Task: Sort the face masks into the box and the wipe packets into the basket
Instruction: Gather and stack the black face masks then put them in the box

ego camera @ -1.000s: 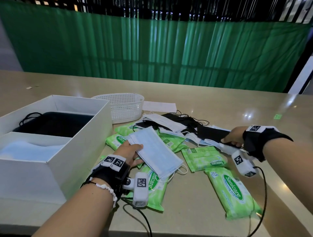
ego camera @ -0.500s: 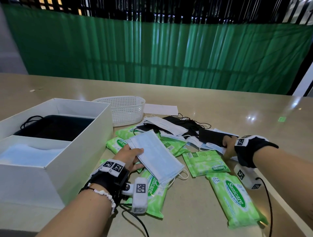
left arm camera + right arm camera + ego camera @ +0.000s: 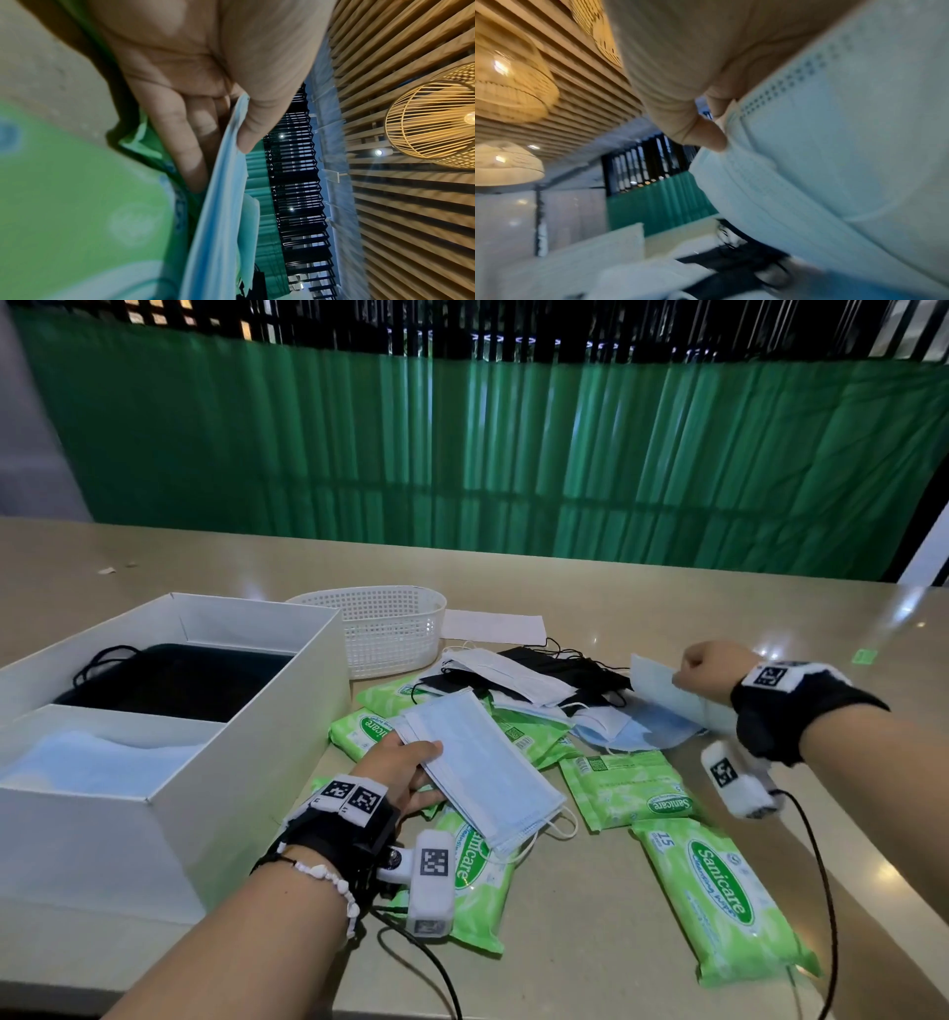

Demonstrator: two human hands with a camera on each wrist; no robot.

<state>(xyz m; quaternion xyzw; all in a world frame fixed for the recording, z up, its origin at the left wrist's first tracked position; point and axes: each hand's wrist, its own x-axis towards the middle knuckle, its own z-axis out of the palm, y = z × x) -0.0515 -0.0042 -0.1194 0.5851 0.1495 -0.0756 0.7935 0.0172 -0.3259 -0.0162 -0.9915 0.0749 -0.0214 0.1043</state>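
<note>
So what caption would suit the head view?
Left hand holds blue masks, right hand lifts another mask above wipe packets.

Glossy green plastic wipe packets [image 3: 726,898] lie on the polished beige stone-like table [image 3: 590,942]; pleated pale-blue cloth mask [image 3: 482,773], perforated white plastic basket [image 3: 380,629].

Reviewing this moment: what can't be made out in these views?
- Basket: the head view shows only its near wall and rim; contents hidden.
- Box: the front wall cuts off the floor of its near compartment.
- Mask pile: overlapping masks, count unclear.
- Right hand: its fingers are hidden behind the fist in the head view; the right wrist view is motion-blurred.
- Left hand: how many masks are in its stack, in either view.
</note>
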